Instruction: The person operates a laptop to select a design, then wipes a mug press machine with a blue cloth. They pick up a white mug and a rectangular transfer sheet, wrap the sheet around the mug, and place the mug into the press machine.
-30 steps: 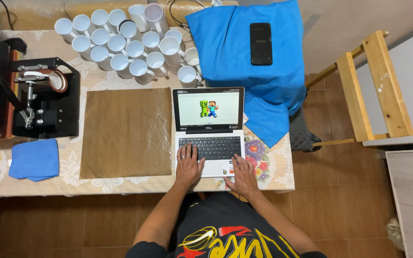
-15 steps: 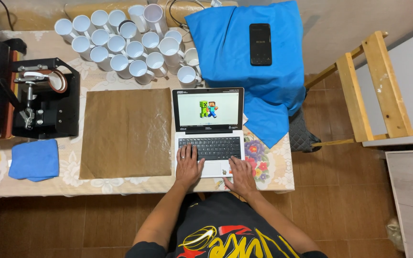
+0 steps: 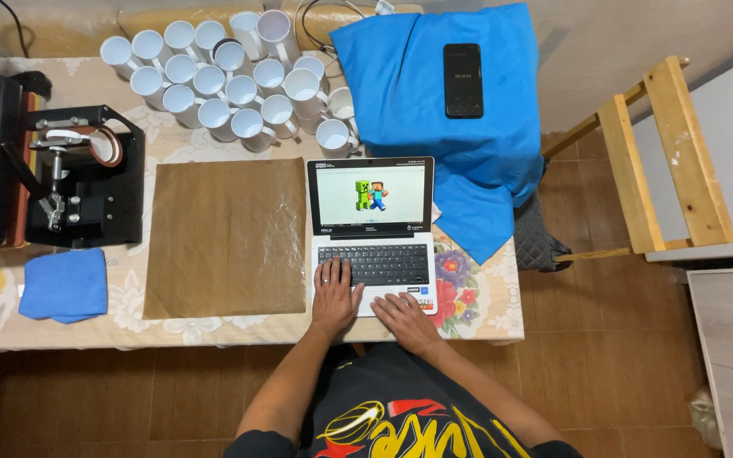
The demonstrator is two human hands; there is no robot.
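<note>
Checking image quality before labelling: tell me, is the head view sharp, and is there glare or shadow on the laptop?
Head view: sharp and evenly lit across the table; the laptop screen reads clearly with no glare; both hands, left hand and right hand, show no motion blur; the floor below is dimmer.

Your laptop point(image 3: 372, 233) on the table point(image 3: 239, 326) before you, baking sheet point(image 3: 225, 236) left of it, mugs point(image 3: 224, 76) behind, press point(image 3: 69, 174) far left, phone point(image 3: 462, 80) on cloth point(image 3: 409, 85) behind right.

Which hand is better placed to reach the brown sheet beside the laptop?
Left. The left hand rests on the laptop at its left side, next to the brown sheet. The right hand lies farther right.
</note>
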